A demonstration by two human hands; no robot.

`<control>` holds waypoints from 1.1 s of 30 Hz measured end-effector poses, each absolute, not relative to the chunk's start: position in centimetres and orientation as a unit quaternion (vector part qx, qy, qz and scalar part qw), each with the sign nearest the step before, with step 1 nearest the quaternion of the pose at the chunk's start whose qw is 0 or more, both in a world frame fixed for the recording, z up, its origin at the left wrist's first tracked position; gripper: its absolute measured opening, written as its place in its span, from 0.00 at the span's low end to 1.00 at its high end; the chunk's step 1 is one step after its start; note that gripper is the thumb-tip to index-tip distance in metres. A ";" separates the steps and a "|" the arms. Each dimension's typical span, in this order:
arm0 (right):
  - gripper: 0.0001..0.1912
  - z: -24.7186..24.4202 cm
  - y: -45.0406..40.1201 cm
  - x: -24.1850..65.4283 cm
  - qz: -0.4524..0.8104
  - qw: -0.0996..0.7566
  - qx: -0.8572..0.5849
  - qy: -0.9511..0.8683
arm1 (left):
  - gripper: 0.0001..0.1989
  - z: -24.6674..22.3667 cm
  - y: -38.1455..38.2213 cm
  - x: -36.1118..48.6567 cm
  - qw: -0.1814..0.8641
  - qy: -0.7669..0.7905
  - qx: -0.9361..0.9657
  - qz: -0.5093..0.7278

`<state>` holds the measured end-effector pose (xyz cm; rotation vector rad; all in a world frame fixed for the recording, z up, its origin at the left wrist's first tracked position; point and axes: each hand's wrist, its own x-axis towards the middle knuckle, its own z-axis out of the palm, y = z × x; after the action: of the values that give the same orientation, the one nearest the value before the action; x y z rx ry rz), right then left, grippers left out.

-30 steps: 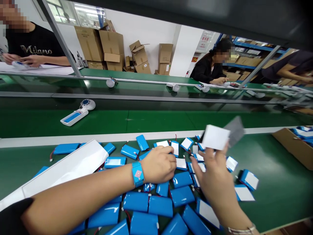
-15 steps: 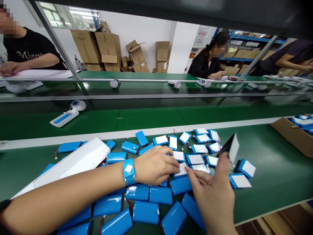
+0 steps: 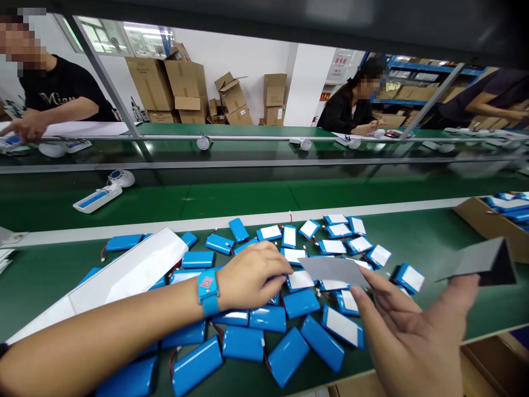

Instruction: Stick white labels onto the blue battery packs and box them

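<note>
My left hand [image 3: 257, 274], a blue band on its wrist, has bent fingers pinching the left edge of a blue battery pack with a white pad [image 3: 300, 280]. My right hand [image 3: 417, 331] is turned palm up, its fingertips pinching a thin grey-white sheet [image 3: 333, 270] above the packs. On another raised digit of that hand clings a folded grey and black piece [image 3: 481, 263]. Around both hands lie several blue battery packs with red and black leads. Plain blue ones [image 3: 243, 343] are nearest me; white-padded ones [image 3: 334, 246] spread behind and right.
A long white sheet [image 3: 124, 275] lies across packs at left. A cardboard box [image 3: 487, 226] of packs stands at right. Beyond the pale bench edge, a white device [image 3: 99, 197] sits on the green conveyor [image 3: 239, 196]. Co-workers sit across from me.
My right hand has moved right and now pinches a grey-white sheet. The folded piece on its digit moved right too. A white-padded pack now shows at front right, where my hand was.
</note>
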<state>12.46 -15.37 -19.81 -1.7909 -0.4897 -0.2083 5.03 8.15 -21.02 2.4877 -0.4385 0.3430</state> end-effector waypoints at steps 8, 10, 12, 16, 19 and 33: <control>0.75 -23.2 -15.0 10.8 0.052 0.723 -0.689 -0.025 | 0.10 -20.9 8.0 2.7 0.395 -0.085 0.901 0.156; 0.73 -24.1 -14.9 10.6 0.054 0.707 -0.705 -0.014 | 0.12 -21.0 7.7 2.5 0.371 -0.114 0.908 0.156; 0.70 -24.6 -14.8 10.3 0.049 0.695 -0.717 -0.014 | 0.13 -21.2 7.2 2.4 0.332 -0.141 0.919 0.157; 0.69 -25.2 -14.6 10.0 0.051 0.694 -0.718 -0.025 | 0.16 -21.6 6.2 2.4 0.240 -0.200 0.941 0.130; 0.66 -25.7 -14.6 10.6 0.041 0.674 -0.736 -0.044 | 0.16 -22.0 5.5 2.5 0.186 -0.245 0.946 0.106; 0.60 -23.7 -15.5 12.0 -0.128 0.595 -0.782 -0.135 | 0.14 -22.2 4.3 2.0 0.146 -0.235 0.957 0.081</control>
<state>12.01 -15.49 -23.66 -1.8172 -0.3148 -0.2970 2.03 4.26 -22.24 2.7562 -0.6774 0.2335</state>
